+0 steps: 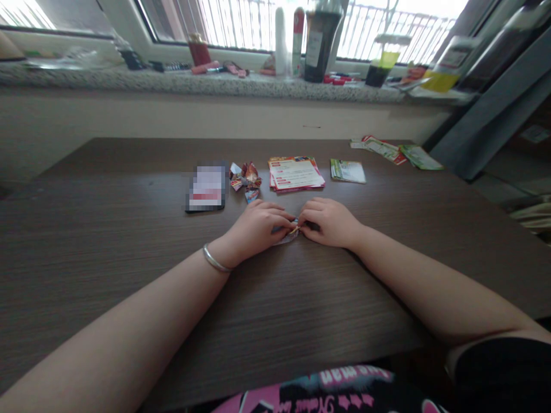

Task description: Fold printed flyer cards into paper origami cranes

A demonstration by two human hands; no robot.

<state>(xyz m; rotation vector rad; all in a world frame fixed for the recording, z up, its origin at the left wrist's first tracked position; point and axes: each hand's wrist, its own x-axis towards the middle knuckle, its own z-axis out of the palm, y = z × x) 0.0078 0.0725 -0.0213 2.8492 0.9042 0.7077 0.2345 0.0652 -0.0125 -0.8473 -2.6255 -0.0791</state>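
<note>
My left hand [267, 225] and my right hand [329, 222] meet over the middle of the table. Between their fingertips they pinch a small piece of printed paper [286, 237], mostly hidden by the fingers. Its light edge shows under my left hand, and whether it is folded or twisted I cannot tell. Just beyond my left hand lies a bow-like shape of crumpled, folded printed paper [246, 176], with a bluish piece [252, 196] below it. Past both hands rests a stack of printed cards or leaflets [297, 174], and a smaller stack of green-and-white cards [348, 171] lies to its right.
A blurred-out flat object with a dark edge [205, 189] lies left of the folded paper. More green and red printed papers [385, 150] are at the table's far right corner. Bottles, including a dark one [319, 46], line the granite windowsill [258, 86]. A grey curtain [491, 109] hangs at right.
</note>
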